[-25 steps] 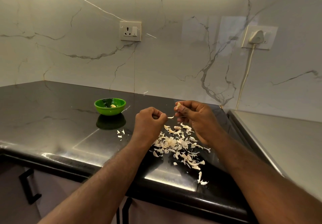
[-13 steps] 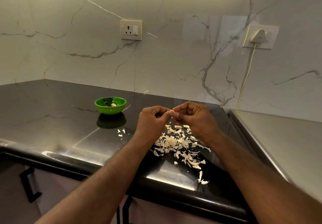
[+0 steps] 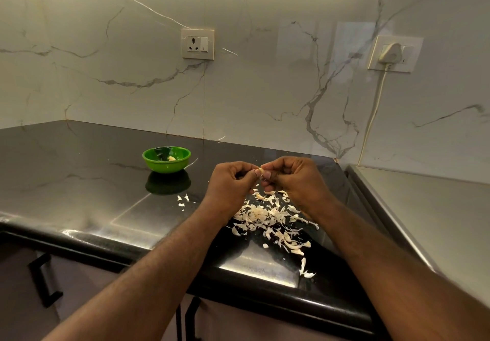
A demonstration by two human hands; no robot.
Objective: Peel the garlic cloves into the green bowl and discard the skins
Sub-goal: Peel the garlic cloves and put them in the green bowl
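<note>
A clove [image 3: 261,170] was held up over the counter [image 3: 79,181].
The clove was pinched between the curled fingers of the left hand [image 3: 230,184] and the right hand [image 3: 294,181], and the two hands were touching at the fingertips. A pile of skins [image 3: 267,216] was spread on the black counter just under the hands. The bowl [image 3: 166,166] was set to the left of the hands and farther back, well apart from them. One peeled clove [image 3: 171,158] was seen inside it.
</note>
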